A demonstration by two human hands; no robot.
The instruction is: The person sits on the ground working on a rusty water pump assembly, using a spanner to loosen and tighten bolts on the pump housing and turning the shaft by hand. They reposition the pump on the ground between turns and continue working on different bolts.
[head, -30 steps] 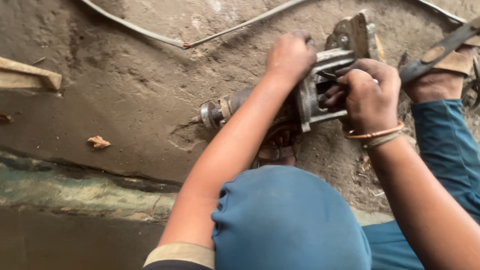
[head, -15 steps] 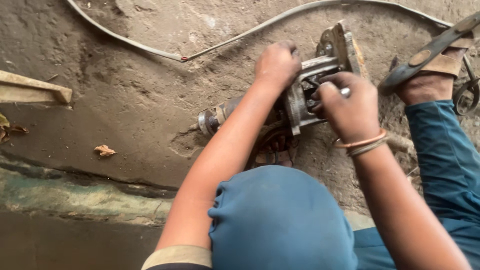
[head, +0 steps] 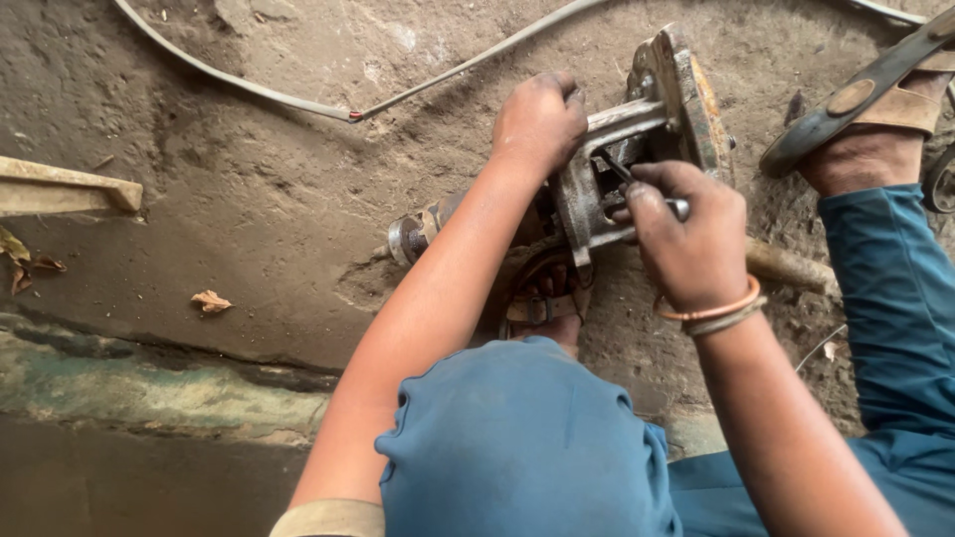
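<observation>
A rough dirt floor (head: 249, 199) carries a metal assembly (head: 637, 169), a grey cable (head: 298, 99), a wooden plank (head: 65, 186), dry leaves (head: 211, 300) and sandalled feet (head: 865, 129).

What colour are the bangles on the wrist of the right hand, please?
Orange and pale grey bangles, clearest in the head view, behind the right hand.

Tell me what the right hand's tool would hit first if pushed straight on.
Probably the metal bracket assembly: the right hand aims its slim tool up-left into the bracket's opening, though depth there is unclear.
</observation>
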